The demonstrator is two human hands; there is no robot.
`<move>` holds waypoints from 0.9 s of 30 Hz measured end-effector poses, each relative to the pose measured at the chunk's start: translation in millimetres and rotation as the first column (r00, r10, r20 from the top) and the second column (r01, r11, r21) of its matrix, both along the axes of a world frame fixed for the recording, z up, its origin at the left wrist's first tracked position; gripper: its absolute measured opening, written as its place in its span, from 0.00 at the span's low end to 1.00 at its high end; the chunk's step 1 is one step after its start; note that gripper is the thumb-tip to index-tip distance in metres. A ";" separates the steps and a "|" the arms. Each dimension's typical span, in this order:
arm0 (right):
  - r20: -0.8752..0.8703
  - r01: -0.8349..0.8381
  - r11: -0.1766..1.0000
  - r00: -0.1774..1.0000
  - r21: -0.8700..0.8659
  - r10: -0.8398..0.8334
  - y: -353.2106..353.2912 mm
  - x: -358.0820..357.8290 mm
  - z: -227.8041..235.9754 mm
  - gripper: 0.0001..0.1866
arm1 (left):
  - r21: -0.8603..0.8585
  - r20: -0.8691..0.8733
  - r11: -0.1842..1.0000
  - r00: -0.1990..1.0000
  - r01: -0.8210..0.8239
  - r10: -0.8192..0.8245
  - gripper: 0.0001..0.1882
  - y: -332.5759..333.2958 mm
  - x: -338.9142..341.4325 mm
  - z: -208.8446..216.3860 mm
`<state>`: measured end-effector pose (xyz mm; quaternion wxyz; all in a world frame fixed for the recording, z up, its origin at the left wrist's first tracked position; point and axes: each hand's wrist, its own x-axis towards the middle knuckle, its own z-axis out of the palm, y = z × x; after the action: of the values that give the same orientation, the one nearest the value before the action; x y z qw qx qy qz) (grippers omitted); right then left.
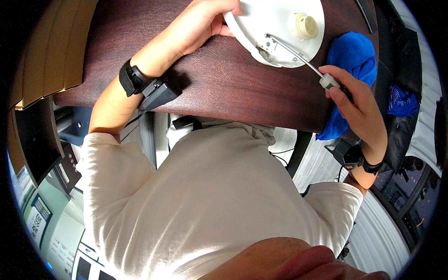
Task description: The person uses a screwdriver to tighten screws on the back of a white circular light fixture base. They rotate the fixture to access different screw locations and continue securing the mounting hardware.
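Left hand grips curved white fixture by 9-o'clock rim, best hold: likely light, stiff; right hand grasps steel-shafted screwdriver.

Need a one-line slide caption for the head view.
Left hand holds a round white housing; right hand angles a screwdriver over it, blue cloth nearby.

White dish looks like smooth, softly glossy plastic or painted metal (cannot tell which), its cream socket a satin plastic; screwdriver shows a shiny bare-metal shaft and a pale, translucent plastic-looking collar. Tabletop carries a leathery, pebbled grain with a dull sheen. Blue cloth is matt and soft-napped, shirt smooth fabric, folded panels matt brown cardboard.
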<state>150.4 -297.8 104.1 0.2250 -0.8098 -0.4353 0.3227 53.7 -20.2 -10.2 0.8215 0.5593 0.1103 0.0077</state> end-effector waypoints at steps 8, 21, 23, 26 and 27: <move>0.183 -0.018 0.999 0.983 -0.042 0.025 7.0 -8.6 7.0 0.13 | 0.021 -0.008 1.000 1.000 0.004 -0.004 0.13 -0.5 -2.4 -0.2; 0.627 -0.237 0.913 0.668 -0.331 0.400 29.1 8.0 43.7 0.14 | -0.213 0.051 0.972 0.995 0.097 -0.088 0.24 -3.3 -0.2 19.3; 0.743 -0.364 0.888 0.502 -0.282 0.442 27.0 22.7 42.5 0.15 | -0.217 0.059 0.970 0.993 0.113 -0.102 0.24 -4.2 0.7 20.8; 0.747 -0.214 0.897 0.498 -0.388 0.442 45.1 22.3 45.9 0.16 | -0.224 0.131 0.953 0.975 0.206 -0.179 0.23 3.1 4.3 7.0; 0.731 -0.117 0.885 0.521 -0.450 0.440 52.9 16.4 48.6 0.16 | -0.231 0.121 0.955 0.980 0.185 -0.161 0.24 2.3 3.1 8.9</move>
<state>166.8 -245.0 152.7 -0.2032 -0.8092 -0.5510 0.0152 56.8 -17.9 -1.3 0.8853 0.4619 0.0193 -0.0496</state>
